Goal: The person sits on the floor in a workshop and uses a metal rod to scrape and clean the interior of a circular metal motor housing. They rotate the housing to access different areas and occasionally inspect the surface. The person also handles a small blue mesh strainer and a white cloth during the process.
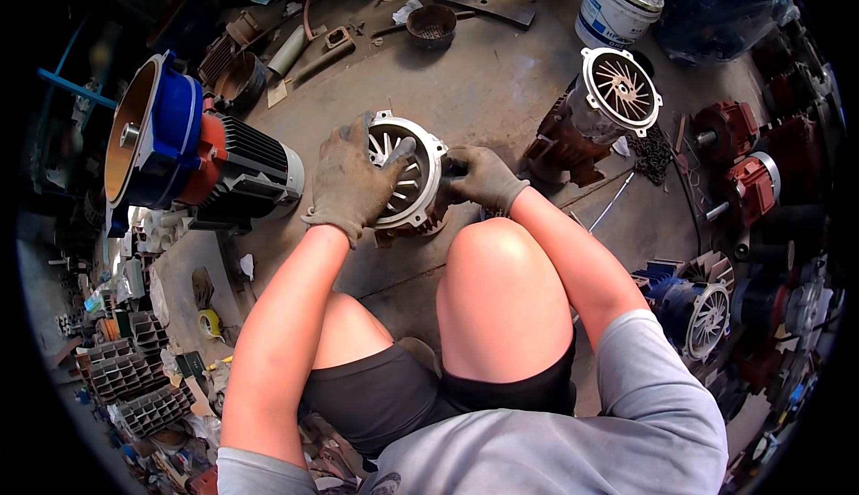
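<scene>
a gloved left hand (353, 177) loosely clasps the rim of a motor housing (431, 152), thumb across its open face; the gloved right hand (488, 179) curls at the opposite edge, its hold too hidden to tell. an uneven push could tip the housing. it stands on the floor (501, 65) before the knees (492, 249), mouth up, long axis near upright, between a blue-flanged motor (201, 155) and another housing (568, 126).
</scene>
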The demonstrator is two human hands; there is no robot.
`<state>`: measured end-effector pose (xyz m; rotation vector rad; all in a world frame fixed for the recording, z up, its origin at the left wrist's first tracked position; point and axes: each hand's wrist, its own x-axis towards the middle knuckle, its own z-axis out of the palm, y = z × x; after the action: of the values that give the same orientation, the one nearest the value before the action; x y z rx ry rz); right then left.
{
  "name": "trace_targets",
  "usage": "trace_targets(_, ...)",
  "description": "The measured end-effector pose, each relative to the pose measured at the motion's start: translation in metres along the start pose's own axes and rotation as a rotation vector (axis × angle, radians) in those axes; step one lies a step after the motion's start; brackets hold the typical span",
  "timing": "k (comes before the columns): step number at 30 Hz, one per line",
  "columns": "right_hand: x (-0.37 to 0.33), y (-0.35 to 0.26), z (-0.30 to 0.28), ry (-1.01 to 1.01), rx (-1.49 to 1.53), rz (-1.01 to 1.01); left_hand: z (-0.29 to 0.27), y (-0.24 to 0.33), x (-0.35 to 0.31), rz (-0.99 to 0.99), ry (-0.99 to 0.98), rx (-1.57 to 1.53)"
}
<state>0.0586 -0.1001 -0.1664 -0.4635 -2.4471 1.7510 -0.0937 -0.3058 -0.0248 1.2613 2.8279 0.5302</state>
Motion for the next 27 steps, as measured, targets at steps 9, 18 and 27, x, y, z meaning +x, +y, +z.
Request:
trace_targets(9,0.000,-0.009,-0.005,-0.007,-0.058,0.080,0.000,0.000,0.000,-0.017,0.004,0.006)
trace_targets(18,0.002,-0.016,0.003,-0.013,-0.103,0.104,0.000,-0.006,-0.004,-0.044,-0.007,-0.003)
trace_targets(27,-0.005,-0.027,0.000,-0.050,0.125,0.116,0.001,-0.006,-0.003,-0.027,0.008,-0.008)
